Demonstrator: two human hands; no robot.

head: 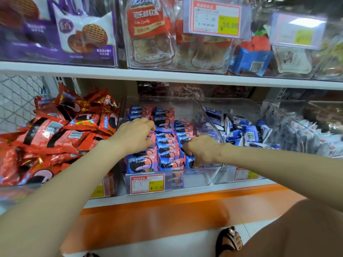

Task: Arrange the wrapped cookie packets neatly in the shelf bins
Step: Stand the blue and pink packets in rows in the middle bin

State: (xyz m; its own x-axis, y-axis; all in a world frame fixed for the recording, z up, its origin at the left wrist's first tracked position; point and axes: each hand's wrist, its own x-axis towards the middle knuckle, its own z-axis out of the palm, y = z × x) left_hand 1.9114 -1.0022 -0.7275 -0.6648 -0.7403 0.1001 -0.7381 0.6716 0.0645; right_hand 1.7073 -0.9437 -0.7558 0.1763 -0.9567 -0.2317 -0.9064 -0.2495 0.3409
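Blue-and-pink wrapped cookie packets (pixel 167 145) stand in rows inside a clear plastic bin (pixel 196 177) at the middle of the lower shelf. My left hand (pixel 135 135) rests palm-down on the left rows, its fingers curled over the packets' tops. On the right side of the same bin, my right hand (pixel 202 149) has its fingers pinched down on a packet (pixel 189 161) in the right row. Both forearms reach in from the front.
A heap of red cookie packets (pixel 55 134) fills the bin to the left. Blue-and-white packets (pixel 245 132) lie loose in the bin to the right. A price tag (pixel 147 183) hangs on the middle bin's front. The upper shelf (pixel 167 74) holds more snack bins.
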